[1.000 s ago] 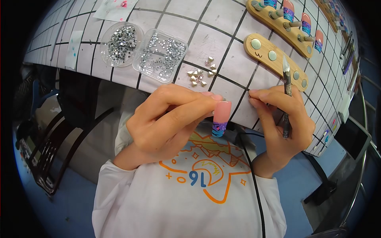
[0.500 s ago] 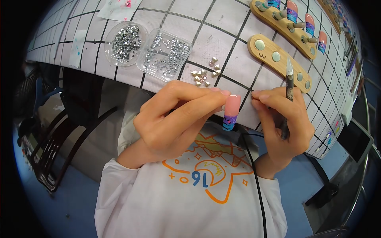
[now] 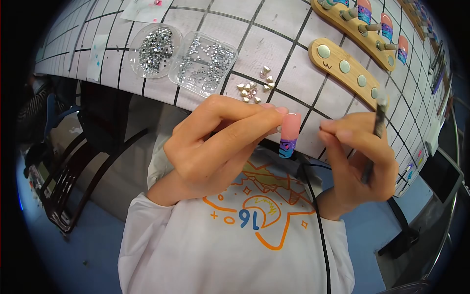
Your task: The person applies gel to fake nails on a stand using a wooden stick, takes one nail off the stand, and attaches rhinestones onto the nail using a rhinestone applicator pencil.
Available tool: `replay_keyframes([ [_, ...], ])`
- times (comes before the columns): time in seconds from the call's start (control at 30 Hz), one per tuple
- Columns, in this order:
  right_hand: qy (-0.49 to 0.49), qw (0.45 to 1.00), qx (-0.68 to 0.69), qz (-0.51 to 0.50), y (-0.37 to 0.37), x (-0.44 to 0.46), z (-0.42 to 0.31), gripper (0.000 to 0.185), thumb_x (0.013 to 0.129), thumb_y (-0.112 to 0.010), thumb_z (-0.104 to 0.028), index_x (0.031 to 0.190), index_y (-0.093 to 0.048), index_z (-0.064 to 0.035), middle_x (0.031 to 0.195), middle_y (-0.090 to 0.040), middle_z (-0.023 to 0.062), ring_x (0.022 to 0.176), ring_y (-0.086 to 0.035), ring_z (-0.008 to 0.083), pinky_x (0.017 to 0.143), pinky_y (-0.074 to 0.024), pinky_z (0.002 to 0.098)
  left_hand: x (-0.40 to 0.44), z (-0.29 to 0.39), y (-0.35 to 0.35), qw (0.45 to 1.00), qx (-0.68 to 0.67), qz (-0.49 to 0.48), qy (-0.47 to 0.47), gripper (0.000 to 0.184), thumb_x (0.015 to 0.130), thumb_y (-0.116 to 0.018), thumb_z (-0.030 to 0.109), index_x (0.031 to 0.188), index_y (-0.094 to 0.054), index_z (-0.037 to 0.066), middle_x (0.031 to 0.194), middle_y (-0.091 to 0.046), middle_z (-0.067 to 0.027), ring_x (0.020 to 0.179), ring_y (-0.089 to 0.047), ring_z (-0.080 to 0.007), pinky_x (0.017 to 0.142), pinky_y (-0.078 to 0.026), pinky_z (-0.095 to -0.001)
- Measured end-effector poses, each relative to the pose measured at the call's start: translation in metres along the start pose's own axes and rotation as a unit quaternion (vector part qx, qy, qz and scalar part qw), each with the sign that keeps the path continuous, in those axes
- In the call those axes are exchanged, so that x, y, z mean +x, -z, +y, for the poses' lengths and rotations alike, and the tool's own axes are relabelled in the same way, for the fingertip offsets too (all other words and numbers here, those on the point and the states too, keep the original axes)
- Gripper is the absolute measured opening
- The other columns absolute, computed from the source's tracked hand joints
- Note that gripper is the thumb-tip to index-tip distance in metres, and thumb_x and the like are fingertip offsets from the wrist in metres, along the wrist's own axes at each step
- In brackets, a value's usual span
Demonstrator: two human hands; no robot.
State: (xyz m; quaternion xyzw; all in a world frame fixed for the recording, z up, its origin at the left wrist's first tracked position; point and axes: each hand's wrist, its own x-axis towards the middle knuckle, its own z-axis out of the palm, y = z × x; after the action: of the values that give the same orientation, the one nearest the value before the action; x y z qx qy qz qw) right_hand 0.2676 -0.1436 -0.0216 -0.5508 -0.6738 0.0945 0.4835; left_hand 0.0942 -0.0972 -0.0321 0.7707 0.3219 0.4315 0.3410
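My left hand (image 3: 220, 139) is closed, its fingertips pinching a false nail (image 3: 290, 130) from behind. The nail is glossy pink at the top with a purple and blue patterned end pointing down. To its right, my right hand (image 3: 364, 154) is closed round a dark pencil-like tool (image 3: 379, 122) with a pale tip, which stands up between the fingers. Thumb and index finger of that hand are pinched together; a tiny dark speck shows at their tips. The right hand is apart from the nail. Several loose pointed gems (image 3: 250, 91) lie on the table beyond my left fingertips.
A round dish (image 3: 132, 61) and a square clear box (image 3: 232, 62) hold small silvery rhinestones. A wooden holder (image 3: 334, 53) with metal discs lies at the right. Behind it, another wooden stand (image 3: 348, 27) carries several painted nails. A black cable (image 3: 316, 215) hangs before my shirt.
My right hand has moved right and slightly down, away from the nail, with the pencil-like tool still in it. My left hand and the nail have shifted very slightly.
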Motion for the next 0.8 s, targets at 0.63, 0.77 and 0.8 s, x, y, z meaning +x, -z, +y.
replay_keyframes([
  [0.63,0.026,0.987,0.129,-0.09,0.001,-0.004,-0.003,0.038,0.064,-0.067,0.002,0.089,-0.04,-0.0085,0.068,-0.06,0.0096,0.057,-0.049,0.0183,0.053,-0.037,0.0246,0.002,-0.004,0.002,1.0,-0.004,-0.022,-0.019,0.033,0.052,-0.058,-0.014,0.082,-0.064,-0.003,0.075,-0.056,-0.0108,0.061,-0.056,-0.0166,0.049,-0.045,-0.0206],
  [0.77,0.018,0.987,0.137,-0.083,0.0,-0.003,-0.003,0.039,0.064,-0.067,0.003,0.089,-0.04,-0.0086,0.068,-0.06,0.0094,0.057,-0.049,0.0184,0.054,-0.0368,0.0248,0.002,-0.004,0.002,0.999,-0.004,-0.028,-0.018,0.033,0.052,-0.058,-0.015,0.083,-0.063,-0.004,0.074,-0.056,-0.0109,0.061,-0.056,-0.0173,0.05,-0.045,-0.021],
  [0.8,0.017,0.987,0.136,-0.086,0.0,-0.003,-0.003,0.039,0.063,-0.067,0.003,0.089,-0.04,-0.0086,0.068,-0.06,0.0093,0.057,-0.049,0.0184,0.054,-0.0368,0.0248,0.001,-0.005,0.002,0.999,-0.009,-0.027,-0.022,0.033,0.052,-0.058,-0.015,0.083,-0.063,-0.004,0.075,-0.056,-0.0111,0.061,-0.056,-0.0175,0.05,-0.045,-0.0212],
])
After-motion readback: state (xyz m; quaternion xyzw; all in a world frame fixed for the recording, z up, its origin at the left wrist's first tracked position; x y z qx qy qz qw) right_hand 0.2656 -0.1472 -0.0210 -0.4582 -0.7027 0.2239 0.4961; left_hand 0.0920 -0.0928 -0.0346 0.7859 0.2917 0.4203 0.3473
